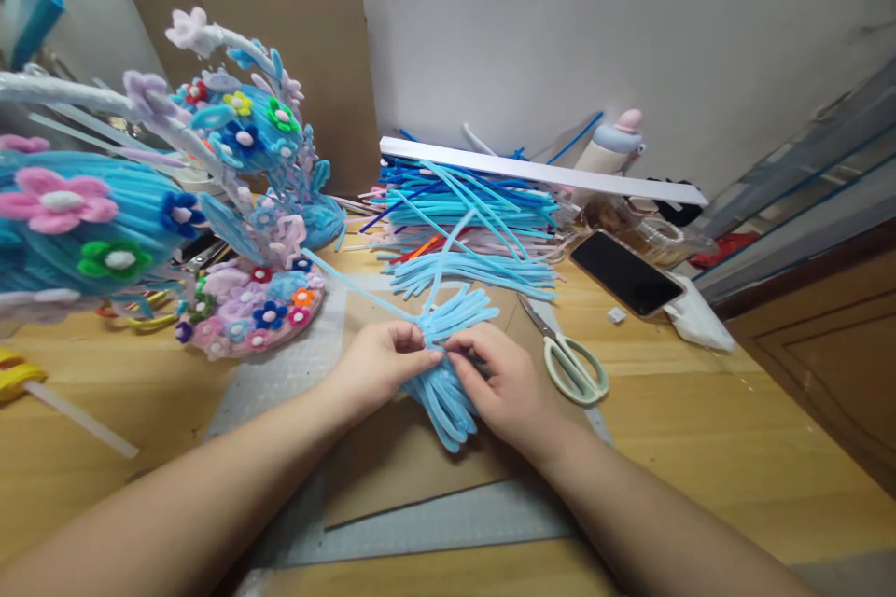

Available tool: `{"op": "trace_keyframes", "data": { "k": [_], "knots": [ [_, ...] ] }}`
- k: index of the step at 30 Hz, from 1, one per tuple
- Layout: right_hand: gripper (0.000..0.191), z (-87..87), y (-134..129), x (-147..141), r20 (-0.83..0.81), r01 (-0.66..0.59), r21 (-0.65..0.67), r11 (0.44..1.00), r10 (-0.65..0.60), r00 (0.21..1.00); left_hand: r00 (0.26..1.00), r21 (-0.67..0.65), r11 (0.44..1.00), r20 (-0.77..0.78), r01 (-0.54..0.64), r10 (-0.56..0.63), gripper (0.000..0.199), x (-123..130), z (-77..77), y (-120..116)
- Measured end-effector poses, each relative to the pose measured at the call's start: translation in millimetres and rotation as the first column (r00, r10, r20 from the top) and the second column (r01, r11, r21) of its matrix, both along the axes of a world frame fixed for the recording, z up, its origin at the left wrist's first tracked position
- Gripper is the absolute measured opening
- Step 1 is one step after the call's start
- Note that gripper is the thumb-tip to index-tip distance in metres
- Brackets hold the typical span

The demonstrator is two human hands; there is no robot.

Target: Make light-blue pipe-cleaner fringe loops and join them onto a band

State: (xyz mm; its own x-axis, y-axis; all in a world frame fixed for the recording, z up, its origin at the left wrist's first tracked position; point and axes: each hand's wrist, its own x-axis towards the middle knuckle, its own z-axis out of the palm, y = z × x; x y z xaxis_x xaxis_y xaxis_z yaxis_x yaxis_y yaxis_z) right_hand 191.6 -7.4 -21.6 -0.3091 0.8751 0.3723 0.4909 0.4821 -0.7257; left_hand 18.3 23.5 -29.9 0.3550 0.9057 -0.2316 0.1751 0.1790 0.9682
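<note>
Left hand [384, 359] and right hand [502, 378] both clamped on waist of light-blue fuzzy pipe-cleaner bundle [444, 396], over flat brown cardboard sheet [392, 476].

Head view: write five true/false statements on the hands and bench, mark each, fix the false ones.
1. Both the left hand and the right hand have fingertips at the light blue bundle. True.
2. The right hand is holding scissors. False: the scissors lie apart from it, to its right.
3. The phone shows a dark screen. True.
4. The cardboard sheet under the hands lies beneath the grey mat. False: it lies on top of the grey mat.
5. The flowers on the round base are all pink. False: the round base also carries red, orange and blue ones.
</note>
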Motion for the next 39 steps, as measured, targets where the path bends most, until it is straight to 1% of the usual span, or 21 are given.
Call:
{"op": "trace_keyframes", "data": {
  "k": [4, 9, 11, 15, 17, 19, 24, 28, 30, 33, 39],
  "knots": [
    [0.022, -3.4, 0.1, 0.1, -0.027, -0.032, 0.038, 0.999, 0.033, 0.999, 0.998, -0.055, 0.998, 0.062, 0.027, -0.024, 0.025, 0.5, 0.8, -0.9],
    [0.021, -4.5, 3.4, 1.8, -0.027, -0.031, 0.038, 0.999, 0.032, 0.999, 0.997, -0.074, 0.997, 0.073, 0.020, -0.015, 0.027, 0.5, 2.3, 0.2],
    [0.021, -3.1, 3.6, 1.9, -0.019, -0.033, 0.029, 0.999, 0.034, 0.999, 0.998, -0.069, 0.998, 0.062, -0.009, 0.013, 0.027, 0.6, 2.3, 1.0],
    [0.022, -0.8, 2.0, 1.5, -0.009, -0.038, 0.008, 0.999, 0.038, 0.999, 0.990, -0.081, 0.990, 0.061, -0.120, 0.125, 0.029, 0.5, 0.6, 1.9],
    [0.021, -0.8, 1.9, 1.5, -0.022, -0.038, -0.012, 0.999, 0.038, 0.999, 0.987, -0.097, 0.985, 0.070, -0.139, 0.146, 0.030, 0.3, -0.1, 2.2],
    [0.019, -1.6, 3.1, 1.9, -0.053, -0.024, -0.050, 0.998, 0.021, 0.998, 0.985, -0.111, 0.985, 0.102, -0.131, 0.142, 0.031, 0.4, -0.2, 2.4],
    [0.017, -4.7, 8.1, 2.4, -0.145, 0.035, -0.191, 0.981, -0.063, 0.987, 0.959, -0.139, 0.981, 0.228, -0.137, 0.167, 0.036, 2.6, 1.9, 3.0],
    [0.018, -6.2, 8.4, 1.5, -0.220, 0.010, -0.328, 0.945, -0.086, 0.972, 0.953, -0.083, 0.988, 0.264, -0.130, 0.147, 0.030, 3.7, 4.2, 2.9],
    [0.019, -5.9, 7.3, 0.8, -0.257, -0.015, -0.355, 0.935, -0.082, 0.963, 0.945, -0.040, 0.991, 0.299, -0.126, 0.133, 0.027, 3.6, 5.0, 2.6],
    [0.021, -4.9, 5.3, -0.7, -0.263, -0.024, -0.346, 0.938, -0.072, 0.962, 0.940, 0.002, 0.992, 0.321, -0.124, 0.117, 0.026, 3.1, 5.2, 2.1],
    [0.020, -4.3, 1.3, -4.1, -0.219, 0.035, -0.316, 0.948, -0.109, 0.970, 0.961, 0.063, 0.993, 0.266, -0.095, 0.075, 0.021, 2.9, 5.4, 1.1]
  ]
}}
